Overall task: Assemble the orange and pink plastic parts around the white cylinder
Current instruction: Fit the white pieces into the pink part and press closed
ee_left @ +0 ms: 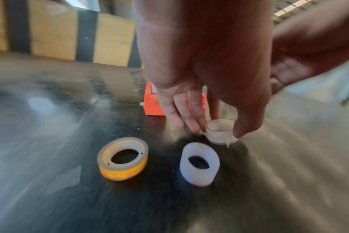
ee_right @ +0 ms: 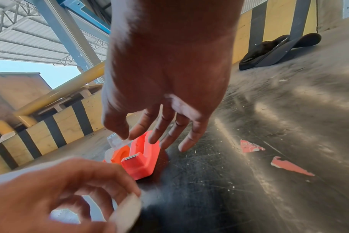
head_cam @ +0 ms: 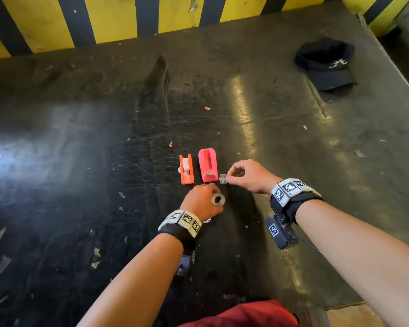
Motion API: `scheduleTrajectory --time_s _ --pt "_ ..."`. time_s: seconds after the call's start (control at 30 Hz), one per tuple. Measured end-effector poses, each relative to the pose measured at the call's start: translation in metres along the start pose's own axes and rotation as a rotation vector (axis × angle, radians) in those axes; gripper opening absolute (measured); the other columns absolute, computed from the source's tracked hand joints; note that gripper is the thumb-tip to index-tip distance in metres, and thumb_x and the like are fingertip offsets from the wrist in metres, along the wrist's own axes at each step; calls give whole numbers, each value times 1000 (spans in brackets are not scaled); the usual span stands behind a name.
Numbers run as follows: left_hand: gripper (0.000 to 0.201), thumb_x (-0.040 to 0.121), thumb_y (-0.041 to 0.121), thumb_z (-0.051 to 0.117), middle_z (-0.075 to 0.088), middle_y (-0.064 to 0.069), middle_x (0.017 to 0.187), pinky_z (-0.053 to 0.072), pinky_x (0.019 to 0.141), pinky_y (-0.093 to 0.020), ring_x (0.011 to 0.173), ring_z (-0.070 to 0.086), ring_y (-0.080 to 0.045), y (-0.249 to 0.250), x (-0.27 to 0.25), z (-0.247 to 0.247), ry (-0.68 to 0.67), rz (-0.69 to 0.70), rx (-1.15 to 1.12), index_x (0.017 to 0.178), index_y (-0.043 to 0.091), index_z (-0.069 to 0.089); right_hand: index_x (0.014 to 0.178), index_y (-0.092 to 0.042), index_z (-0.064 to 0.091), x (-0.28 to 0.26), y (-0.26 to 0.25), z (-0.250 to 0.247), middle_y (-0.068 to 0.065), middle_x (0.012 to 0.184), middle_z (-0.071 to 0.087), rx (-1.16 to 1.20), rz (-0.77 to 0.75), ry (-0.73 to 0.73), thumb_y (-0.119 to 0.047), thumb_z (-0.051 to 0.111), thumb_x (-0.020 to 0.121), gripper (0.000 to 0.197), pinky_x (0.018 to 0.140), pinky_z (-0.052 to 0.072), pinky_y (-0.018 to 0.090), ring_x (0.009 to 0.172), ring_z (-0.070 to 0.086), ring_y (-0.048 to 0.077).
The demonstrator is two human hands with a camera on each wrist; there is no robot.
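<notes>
Fingers (ee_left: 191, 113) of left hand (head_cam: 202, 201) pinch a short white cylinder (ee_left: 220, 130) just above the dark table (head_cam: 80, 138), thumb opposite. Ahead: orange part (head_cam: 186, 169), then pink part (head_cam: 207, 165) beside it, both on the table. Right hand (head_cam: 249, 175) pinches a small clear piece (head_cam: 223, 178) at fingertip and thumb, next to the pink part's near end.

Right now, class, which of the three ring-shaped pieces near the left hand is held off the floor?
The small clear ring, pinched by the left hand; the yellow tape roll and white ring lie on the floor.
</notes>
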State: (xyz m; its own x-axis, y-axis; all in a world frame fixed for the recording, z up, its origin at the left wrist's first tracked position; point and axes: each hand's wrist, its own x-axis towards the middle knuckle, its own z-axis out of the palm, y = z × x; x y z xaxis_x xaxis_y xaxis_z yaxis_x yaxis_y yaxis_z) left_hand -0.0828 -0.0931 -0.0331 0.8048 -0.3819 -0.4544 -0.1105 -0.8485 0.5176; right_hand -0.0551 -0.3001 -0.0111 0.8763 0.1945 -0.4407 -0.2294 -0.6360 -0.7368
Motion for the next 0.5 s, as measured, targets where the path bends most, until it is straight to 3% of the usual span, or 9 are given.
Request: scheduleTrajectory --time_s 0.07,0.13,0.2,0.33,0.5 --pt "38 82 36 78 78 5 108 59 98 -36 101 73 -11 -10 0 -15 43 -65 -299 118 24 70 92 -17 78 -1 3 -2 -1 96 77 10 5 17 -29 81 87 13 91 60 41 93 73 18" --pt "31 79 39 78 80 11 100 55 102 -34 102 74 -7 -19 -2 -35 89 -120 -480 109 35 72 91 -16 79 -1 4 -3 0 94 79 14 5 19 -26 81 87 11 92 60 40 92 74 20" --pt "25 80 35 79 78 16 96 55 102 -37 101 73 -6 -25 -6 -56 130 -115 -529 102 41 70 91 -16 79 0 -1 -3 0 94 79 23 -7 5 -28 82 87 13 92 60 39 93 74 19" --pt "29 87 25 79 75 13 101 58 101 -38 96 71 1 -31 -14 -76 124 -63 -588 115 30 71 89 -17 78 7 -22 4 -1 93 78 39 -82 -2 -33 84 86 17 88 58 36 91 73 19" --pt "28 86 23 81 80 4 109 59 100 -43 102 75 -10 -33 -24 -88 124 -11 -613 108 36 71 95 -18 78 13 -52 12 -3 100 74 -15 -144 -45 -25 80 87 11 84 52 32 95 70 18"
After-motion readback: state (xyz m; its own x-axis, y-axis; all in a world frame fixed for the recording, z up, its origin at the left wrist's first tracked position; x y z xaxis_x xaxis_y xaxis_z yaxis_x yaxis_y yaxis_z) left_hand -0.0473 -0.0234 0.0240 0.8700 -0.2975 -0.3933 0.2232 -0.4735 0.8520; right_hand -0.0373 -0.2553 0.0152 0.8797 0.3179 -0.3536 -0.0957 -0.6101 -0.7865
